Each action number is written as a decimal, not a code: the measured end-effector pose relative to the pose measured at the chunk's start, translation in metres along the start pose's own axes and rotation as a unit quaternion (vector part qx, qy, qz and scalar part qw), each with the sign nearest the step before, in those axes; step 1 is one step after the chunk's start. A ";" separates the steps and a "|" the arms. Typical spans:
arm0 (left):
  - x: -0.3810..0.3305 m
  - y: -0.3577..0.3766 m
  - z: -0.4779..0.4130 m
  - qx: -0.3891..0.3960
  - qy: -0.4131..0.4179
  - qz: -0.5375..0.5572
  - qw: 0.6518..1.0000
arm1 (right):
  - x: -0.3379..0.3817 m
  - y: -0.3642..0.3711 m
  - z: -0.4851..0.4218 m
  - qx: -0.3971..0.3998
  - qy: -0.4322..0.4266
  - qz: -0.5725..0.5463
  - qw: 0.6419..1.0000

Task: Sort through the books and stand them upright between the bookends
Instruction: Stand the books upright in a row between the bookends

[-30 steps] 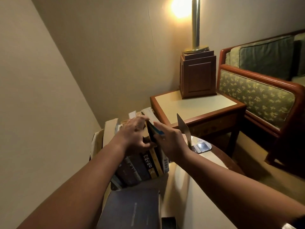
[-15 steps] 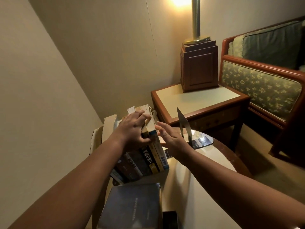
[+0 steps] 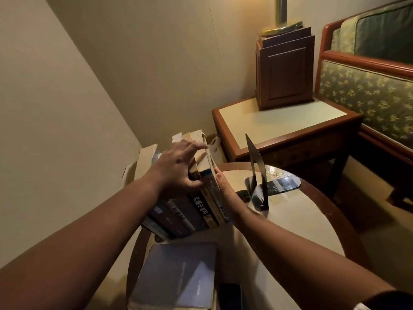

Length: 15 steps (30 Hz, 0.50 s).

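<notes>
Head view: the left hand [image 3: 176,168] is clamping the tops of the row of books [image 3: 196,211], its fingers arching over the page edges and its thumb pressing on the spines. The right hand [image 3: 228,193] is lying flat, fingers straight, against the cover of the outermost book, so the two hands are bracketing the row's right end.

The row is standing on the tabletop [image 3: 279,231] directly under the left hand, spines facing the person, and it appears to be leaning a little. To do this squaring-up well, the right palm should be pushing evenly along the cover while the left is steadying the tops, so no volume is slipping out at the bottom.

Just right of the right hand, apart from the books, the black bookend [image 3: 254,162] is standing upright. It likely needs sliding in against the last cover. Any bookend on the left-hand side is hidden.

Beneath the forearms, a grey book [image 3: 178,274] is lying flat, waiting to be stood up, with a dark phone-like object [image 3: 230,295] beside it. Beyond the right hand, a side table [image 3: 286,121] is carrying a wooden lamp base [image 3: 285,72], next to an armchair [image 3: 366,92]. Nothing is blocking the gap.
</notes>
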<state>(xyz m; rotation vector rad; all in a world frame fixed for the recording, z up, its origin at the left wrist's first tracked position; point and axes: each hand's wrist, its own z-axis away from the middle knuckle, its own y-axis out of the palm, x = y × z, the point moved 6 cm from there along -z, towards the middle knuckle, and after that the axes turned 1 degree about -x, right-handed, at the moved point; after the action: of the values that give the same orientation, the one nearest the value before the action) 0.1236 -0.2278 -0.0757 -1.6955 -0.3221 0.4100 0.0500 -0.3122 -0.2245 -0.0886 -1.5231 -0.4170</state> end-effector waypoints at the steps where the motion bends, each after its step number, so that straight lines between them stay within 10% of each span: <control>1: 0.000 0.000 -0.001 0.009 -0.001 -0.001 1.000 | -0.001 0.001 0.000 -0.001 0.001 -0.006 1.000; 15: -0.010 -0.002 -0.013 0.046 -0.011 0.027 0.999 | -0.008 -0.001 -0.006 0.013 -0.002 -0.017 1.000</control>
<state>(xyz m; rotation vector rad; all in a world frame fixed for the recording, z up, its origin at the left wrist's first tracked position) 0.1203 -0.2438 -0.0714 -1.6126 -0.2701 0.4768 0.0555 -0.3135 -0.2326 -0.0433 -1.5363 -0.4253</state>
